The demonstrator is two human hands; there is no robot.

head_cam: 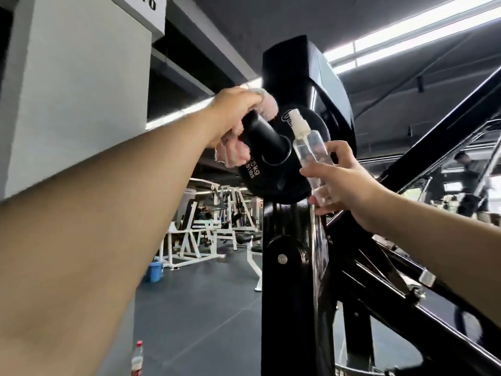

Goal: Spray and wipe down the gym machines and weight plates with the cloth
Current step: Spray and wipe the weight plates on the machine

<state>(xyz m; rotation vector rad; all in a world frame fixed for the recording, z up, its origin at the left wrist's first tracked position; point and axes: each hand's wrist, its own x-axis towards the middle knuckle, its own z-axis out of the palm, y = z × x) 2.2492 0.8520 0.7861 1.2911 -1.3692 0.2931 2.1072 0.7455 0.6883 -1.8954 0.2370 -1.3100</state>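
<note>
Cloth (235, 156) wrapped over the black peg (264, 135) of the weight plate (273, 175)
Left hand (233, 112) grips it there; right hand (343, 183) holds a clear spray bottle (311, 156) just beside the plate, marked "kg" and "lbs".

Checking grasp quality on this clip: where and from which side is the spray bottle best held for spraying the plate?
Hold the spray bottle by its clear lower body, from below and the right, as the right hand does now. It tilts up-left, nozzle toward the weight plate, so a low grip probably leaves the white pump head free.
</note>
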